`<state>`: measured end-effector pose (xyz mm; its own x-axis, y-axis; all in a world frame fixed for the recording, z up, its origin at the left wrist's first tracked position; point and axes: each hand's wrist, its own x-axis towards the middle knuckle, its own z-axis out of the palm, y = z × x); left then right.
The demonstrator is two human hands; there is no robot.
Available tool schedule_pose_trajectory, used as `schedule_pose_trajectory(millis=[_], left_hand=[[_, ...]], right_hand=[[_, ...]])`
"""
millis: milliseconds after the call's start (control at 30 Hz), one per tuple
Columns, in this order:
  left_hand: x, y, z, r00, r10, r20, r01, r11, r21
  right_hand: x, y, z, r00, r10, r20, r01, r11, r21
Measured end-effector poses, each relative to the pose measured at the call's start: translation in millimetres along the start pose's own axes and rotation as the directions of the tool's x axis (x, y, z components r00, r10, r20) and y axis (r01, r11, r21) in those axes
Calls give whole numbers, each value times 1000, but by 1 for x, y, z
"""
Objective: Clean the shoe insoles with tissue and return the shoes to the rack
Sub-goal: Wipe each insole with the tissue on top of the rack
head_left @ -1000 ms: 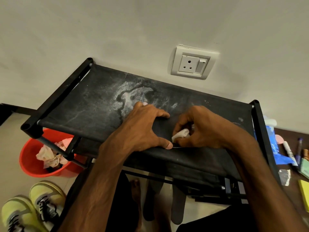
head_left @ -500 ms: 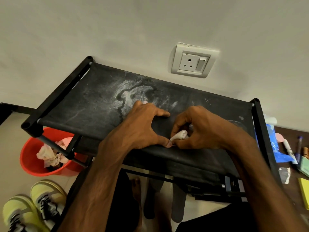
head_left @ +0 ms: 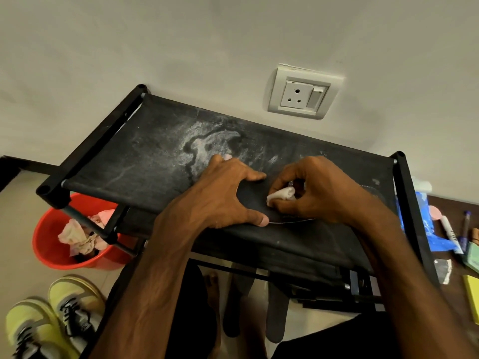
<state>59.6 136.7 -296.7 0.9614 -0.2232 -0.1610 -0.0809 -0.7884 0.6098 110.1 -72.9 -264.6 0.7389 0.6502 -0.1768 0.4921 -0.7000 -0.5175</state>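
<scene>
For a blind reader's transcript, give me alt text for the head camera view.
A right hand pinches a white tissue on a dark insole, which the left hand presses onto a dusty black shoe rack. A red bucket of crumpled tissues and yellow sneakers sit on the floor.

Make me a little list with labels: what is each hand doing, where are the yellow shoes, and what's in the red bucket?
left hand: presses the dark insole flat on top of the rack
right hand: pinches a white tissue wad against the insole
yellow shoes: on the floor, lower left, not on the rack
red bucket: on the floor by the rack's left end, crumpled tissues inside
rack top: black fabric with a whitish dusty stain
</scene>
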Motion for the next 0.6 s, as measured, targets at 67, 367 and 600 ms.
schedule_pose_trajectory(millis=[67, 367, 600], left_hand=[[0, 1, 0, 1000, 0, 1, 0, 1000, 8], [0, 2, 0, 1000, 1, 4, -1, 1000, 15], [0, 1, 0, 1000, 16, -2, -16, 999, 29]], right_hand=[[2, -1, 2, 999, -9, -33, 8, 999, -54], [4, -1, 4, 999, -23, -25, 23, 1000, -19], [1, -3, 2, 992, -63, 109, 55, 996, 73]])
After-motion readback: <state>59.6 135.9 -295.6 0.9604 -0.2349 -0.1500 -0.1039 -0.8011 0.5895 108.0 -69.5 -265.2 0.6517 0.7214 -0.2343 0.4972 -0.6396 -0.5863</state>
